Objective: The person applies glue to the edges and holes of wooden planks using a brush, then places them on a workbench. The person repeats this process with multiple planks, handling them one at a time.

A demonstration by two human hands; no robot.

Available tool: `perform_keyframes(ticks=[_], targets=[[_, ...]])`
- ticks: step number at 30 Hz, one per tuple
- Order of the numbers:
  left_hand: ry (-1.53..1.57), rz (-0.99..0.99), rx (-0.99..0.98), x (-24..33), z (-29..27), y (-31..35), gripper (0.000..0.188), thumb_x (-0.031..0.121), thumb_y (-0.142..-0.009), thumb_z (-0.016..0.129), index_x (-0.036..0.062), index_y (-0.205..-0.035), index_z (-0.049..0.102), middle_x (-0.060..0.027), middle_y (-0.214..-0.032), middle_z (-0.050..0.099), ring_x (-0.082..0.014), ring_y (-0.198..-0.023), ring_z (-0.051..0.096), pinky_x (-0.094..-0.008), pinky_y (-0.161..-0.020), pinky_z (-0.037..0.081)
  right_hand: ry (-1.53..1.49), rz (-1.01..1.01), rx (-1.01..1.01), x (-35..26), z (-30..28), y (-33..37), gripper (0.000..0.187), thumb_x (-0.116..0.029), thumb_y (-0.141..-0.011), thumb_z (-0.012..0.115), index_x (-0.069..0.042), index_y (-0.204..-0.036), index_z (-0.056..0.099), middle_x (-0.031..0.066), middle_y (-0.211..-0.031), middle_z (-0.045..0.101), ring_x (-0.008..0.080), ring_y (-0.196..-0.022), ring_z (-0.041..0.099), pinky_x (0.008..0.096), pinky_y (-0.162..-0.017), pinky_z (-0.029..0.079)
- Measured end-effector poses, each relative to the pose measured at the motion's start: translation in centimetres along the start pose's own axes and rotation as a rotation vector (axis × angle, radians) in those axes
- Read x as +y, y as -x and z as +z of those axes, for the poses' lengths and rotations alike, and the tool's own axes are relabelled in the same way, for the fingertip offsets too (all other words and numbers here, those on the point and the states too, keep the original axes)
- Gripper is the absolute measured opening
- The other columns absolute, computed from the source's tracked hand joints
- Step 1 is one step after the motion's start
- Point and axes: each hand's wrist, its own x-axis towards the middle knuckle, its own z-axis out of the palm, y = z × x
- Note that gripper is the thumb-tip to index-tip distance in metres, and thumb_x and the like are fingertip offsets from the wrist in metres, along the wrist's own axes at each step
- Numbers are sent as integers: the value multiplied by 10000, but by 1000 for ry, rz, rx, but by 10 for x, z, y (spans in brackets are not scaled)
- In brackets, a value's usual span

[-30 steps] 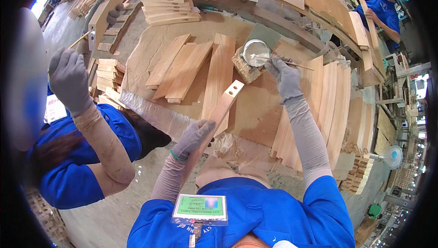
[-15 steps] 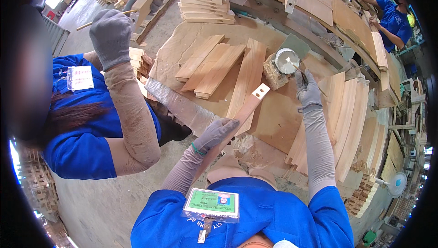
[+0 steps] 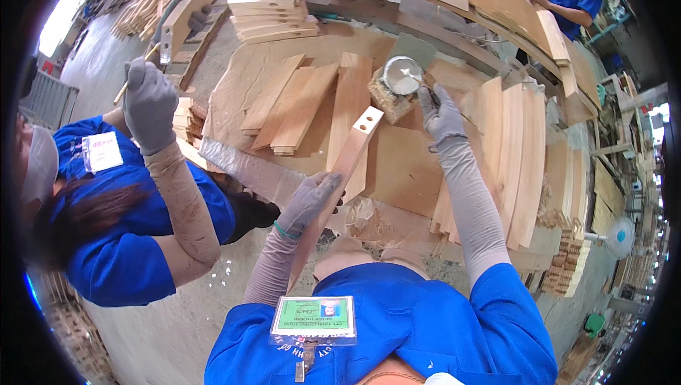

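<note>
- Work in hand: judged from the view, the step is loading an applicator with white paste for the drilled end of a wooden rail (image 3: pixel 339 172).
- Rail: held at a slant in front of the worker's body, its far end raised over the bench (image 3: pixel 401 179). That end face is pale, with two dark holes.
- Left hand (image 3: pixel 312 199): gloved, grip clamped around the rail's lower half.
- Right hand (image 3: pixel 443 117): gloved, beside the paste pot (image 3: pixel 403 75); fingers pinched together on what appears to be a thin stick (image 3: pixel 423 85), mostly hidden. Whether its tip touches the paste cannot be told.
- Pot: standing on a rough block (image 3: pixel 386 101), just beyond the drilled end.
- Surroundings: loose boards (image 3: pixel 298 105) lie left of the pot, a row of longer boards (image 3: pixel 507 162) to the right.
- Co-worker at left: one gloved hand (image 3: pixel 150 105) raised with a stick.
- Next move, in judgement: it calls for drawing the stick clear without dripping, then bringing it to the holes while the left grip keeps the rail steady.
</note>
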Motion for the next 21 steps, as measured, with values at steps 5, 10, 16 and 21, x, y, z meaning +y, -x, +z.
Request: perform_keyframes(ticks=[5,10,16,21], targets=[[1,36,-25,1,5,-16,482,454,-899,531,-8,-1020,592,-40,-798,612,-94,-643,576,-234,-563,479,17,59,155,-14,21,15,162,-54,-910,534,75,-997,576,187,-976,628,269,-893,643,312,-813,579],[-7,19,20,10,10,-26,517,485,-881,546,-13,-1010,592,-51,-799,620,-106,-647,595,-244,-562,490,49,54,1,-20,18,18,126,-34,-907,527,60,-973,579,161,-966,630,259,-889,642,309,-815,580],[-8,4,-6,8,6,-30,537,517,-864,554,-5,-983,590,-52,-786,617,-109,-635,596,-248,-552,494,127,12,-22,-22,15,20,106,-5,-899,522,43,-971,582,135,-989,628,244,-901,635,312,-820,575],[-16,29,-19,7,3,-27,534,517,-862,558,-5,-973,586,-36,-776,606,-98,-625,585,-247,-548,490,194,-38,-12,-24,17,26,121,-12,-897,526,39,-990,585,136,-989,629,228,-904,635,313,-812,572]])
